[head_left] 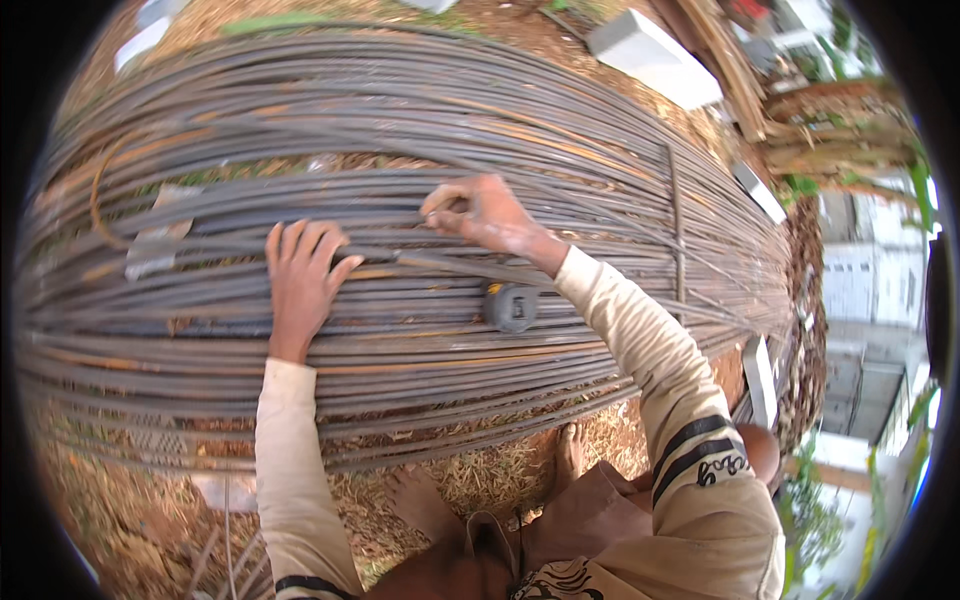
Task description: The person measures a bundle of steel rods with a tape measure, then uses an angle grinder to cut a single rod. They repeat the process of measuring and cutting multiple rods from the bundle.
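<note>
Long steel reinforcing bars (430, 365), grey with rusty streaks, lie side by side in front of me. My left hand (303, 285) rests on them, palm down, its fingers stretched out and its thumb apart. Further right and a little farther off, my right hand (487, 217) hovers over the bars with fingers curled in a pinch. Whatever those fingertips hold, if anything, is too small to make out. A dark grey tape measure (511, 308) with a yellow part sits on the bars just below my right wrist.
A single bar (676, 220) crosses the others at the right. Pale blocks (655, 58) stand beyond the far edge, near wooden planks (722, 65). A thin rusty loop (98, 195) lies at the left. Dry grass (450, 480) covers the ground by my bare feet.
</note>
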{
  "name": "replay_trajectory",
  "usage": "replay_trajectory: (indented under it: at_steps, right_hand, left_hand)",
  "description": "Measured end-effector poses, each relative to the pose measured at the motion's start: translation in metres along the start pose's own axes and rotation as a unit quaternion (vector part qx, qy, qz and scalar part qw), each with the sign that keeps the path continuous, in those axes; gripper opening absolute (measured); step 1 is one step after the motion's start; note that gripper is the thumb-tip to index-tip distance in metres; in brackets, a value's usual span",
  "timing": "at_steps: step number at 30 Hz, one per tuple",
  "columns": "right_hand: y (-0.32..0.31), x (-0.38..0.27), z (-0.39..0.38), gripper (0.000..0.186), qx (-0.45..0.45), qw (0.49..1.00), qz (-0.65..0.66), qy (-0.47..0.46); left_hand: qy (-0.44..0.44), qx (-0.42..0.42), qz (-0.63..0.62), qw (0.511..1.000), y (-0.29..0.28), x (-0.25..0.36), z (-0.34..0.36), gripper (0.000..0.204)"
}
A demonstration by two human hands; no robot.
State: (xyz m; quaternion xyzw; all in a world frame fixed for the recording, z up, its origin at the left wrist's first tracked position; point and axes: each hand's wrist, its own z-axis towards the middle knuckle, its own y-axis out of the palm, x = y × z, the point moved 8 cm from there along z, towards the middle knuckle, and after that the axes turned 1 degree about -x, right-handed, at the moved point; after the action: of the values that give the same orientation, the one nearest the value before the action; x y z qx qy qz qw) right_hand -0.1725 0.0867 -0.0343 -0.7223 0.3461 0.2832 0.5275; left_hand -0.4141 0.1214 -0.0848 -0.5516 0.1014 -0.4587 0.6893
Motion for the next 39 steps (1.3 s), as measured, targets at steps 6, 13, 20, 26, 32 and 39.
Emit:
replay_trajectory:
  at_steps: [6, 13, 20, 26, 32, 39]
  right_hand:
    - [-0.080, 0.017, -0.114, 0.022, -0.095, 0.979, -0.177, -0.011]
    - [-0.121, 0.137, -0.321, 0.022, 0.196, 0.960, 0.103, 0.172]
    - [-0.147, 0.288, -0.447, 0.025, 0.560, 0.736, 0.238, 0.297]
    - [-0.191, 0.379, -0.539, 0.052, 0.615, 0.670, 0.044, 0.413]
    - [-0.200, 0.403, -0.544, 0.076, 0.580, 0.647, 0.051, 0.492]
    - [-0.220, 0.404, -0.527, 0.067, 0.538, 0.680, 0.092, 0.490]
  left_hand:
    - [-0.048, 0.022, -0.138, 0.989, -0.026, -0.001, 0.005, 0.036]
    - [0.104, -0.100, -0.127, 0.981, -0.018, 0.173, 0.066, 0.041]
    - [0.154, -0.236, -0.051, 0.958, 0.051, 0.197, 0.073, 0.033]
    - [0.202, -0.373, -0.020, 0.905, 0.071, 0.219, 0.092, 0.028]
    - [0.227, -0.421, 0.037, 0.877, 0.073, 0.221, 0.092, 0.025]
    - [0.262, -0.395, 0.075, 0.877, 0.070, 0.223, 0.080, 0.022]
